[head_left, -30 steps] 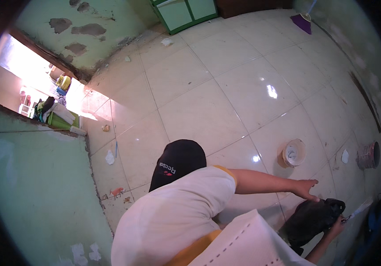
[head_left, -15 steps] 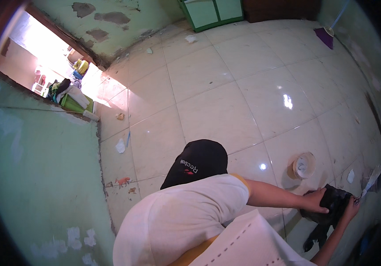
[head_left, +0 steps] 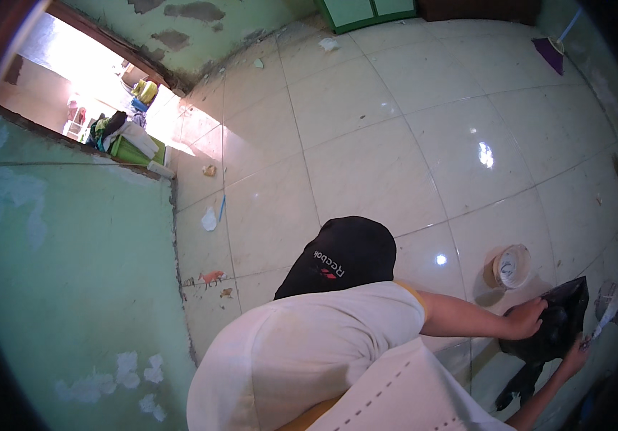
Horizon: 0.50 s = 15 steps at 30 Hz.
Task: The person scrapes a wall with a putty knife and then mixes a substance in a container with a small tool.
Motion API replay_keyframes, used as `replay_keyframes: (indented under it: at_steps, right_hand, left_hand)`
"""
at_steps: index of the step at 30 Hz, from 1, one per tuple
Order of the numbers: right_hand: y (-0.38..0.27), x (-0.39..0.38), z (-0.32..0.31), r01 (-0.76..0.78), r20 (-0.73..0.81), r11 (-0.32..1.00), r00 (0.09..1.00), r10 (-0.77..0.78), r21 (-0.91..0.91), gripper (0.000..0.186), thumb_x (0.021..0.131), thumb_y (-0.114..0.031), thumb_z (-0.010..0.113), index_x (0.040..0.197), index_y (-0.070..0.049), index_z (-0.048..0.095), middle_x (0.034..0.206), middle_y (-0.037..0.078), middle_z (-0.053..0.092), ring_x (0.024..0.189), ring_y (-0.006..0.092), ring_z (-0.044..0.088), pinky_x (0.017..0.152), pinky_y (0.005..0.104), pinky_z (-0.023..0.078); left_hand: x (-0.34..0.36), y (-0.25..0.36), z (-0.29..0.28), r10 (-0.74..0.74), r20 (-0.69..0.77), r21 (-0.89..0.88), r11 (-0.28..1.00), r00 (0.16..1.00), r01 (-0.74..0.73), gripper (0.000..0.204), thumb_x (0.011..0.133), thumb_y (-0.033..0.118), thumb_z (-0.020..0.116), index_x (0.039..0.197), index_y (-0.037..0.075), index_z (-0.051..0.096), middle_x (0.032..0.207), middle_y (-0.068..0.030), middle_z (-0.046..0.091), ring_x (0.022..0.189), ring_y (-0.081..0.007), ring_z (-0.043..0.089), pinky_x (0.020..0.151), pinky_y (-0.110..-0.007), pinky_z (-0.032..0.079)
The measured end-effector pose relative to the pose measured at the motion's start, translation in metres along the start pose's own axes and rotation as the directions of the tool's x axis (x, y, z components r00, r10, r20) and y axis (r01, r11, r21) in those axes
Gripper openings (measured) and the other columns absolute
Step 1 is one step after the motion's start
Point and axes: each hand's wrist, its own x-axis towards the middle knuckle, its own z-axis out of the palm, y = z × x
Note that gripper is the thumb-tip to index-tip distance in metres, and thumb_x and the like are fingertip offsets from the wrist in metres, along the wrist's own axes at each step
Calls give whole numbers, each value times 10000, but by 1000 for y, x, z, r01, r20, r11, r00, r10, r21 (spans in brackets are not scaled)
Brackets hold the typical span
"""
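Left hand (head_left: 527, 320): on bag (head_left: 569, 298), grip unclear
Right hand (head_left: 575, 358): pinching scraper (head_left: 603, 321), by bag
Tub (head_left: 512, 267): near bag

Site: a room in what looks like a home, in rough repair. Green wall (head_left: 72, 251) with white patches (head_left: 128, 370); far wall with bare grey spots (head_left: 194, 11). Glossy tile floor (head_left: 366, 165) with scattered scraps (head_left: 209, 219). Domestic items: cabinet (head_left: 356, 11), purple broom (head_left: 550, 54); by the doorway, clothes (head_left: 139, 138) over a green bin (head_left: 126, 151).
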Motion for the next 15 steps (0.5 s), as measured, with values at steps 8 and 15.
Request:
replay_keyframes:
  at_steps: [8, 15]
  right_hand:
    - [-23, -39, 33, 5, 138, 937, 989, -56, 350, 484, 972, -342, 591, 1244, 59, 600, 1222, 162, 642, 1183, 257, 574, 1020, 360, 413]
    - [-86, -50, 34, 32, 90, 899, 993, -79, 437, 537, 966, -407, 585, 1266, 38, 583, 1310, 187, 594, 1175, 274, 582, 1007, 351, 423]
  left_hand:
    - [-2, 20, -33, 65, 39, -103, 993, 997, -60, 589, 807, 145, 684, 1292, 17, 374, 1229, -231, 443, 1099, -419, 524, 925, -470, 457]
    - [3, 7, -41, 45, 76, -187, 982, 996, -30, 607, 796, 185, 708, 1282, 23, 383, 1223, -221, 440, 1090, -413, 534, 907, -465, 466]
